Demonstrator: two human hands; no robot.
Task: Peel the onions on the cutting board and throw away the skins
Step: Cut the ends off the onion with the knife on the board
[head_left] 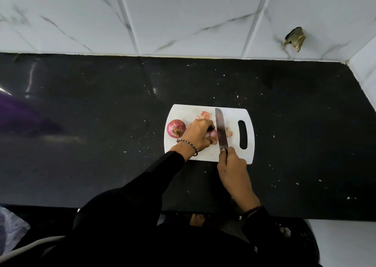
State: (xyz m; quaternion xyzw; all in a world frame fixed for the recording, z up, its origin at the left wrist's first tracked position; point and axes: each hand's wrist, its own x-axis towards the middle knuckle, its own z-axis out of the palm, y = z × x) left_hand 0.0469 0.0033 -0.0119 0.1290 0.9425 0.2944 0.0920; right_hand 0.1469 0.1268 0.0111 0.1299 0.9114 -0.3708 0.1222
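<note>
We're mid-trim: left hand (198, 133) clasps an onion (212, 134), right hand (232, 164) grips knife (221, 130); second onion (176, 128), frame centre, unpeeled; skins (205, 115) undumped on board (232, 114).

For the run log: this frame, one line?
left hand holds onion; right hand grips knife; second onion whole; skins on cutting board

sleeves (142, 185) long, blk | hands (198, 134) bare | L wrist beaded bracelet (188, 144) | R wrist dark band (251, 210) | foot (197, 219) bare
</note>
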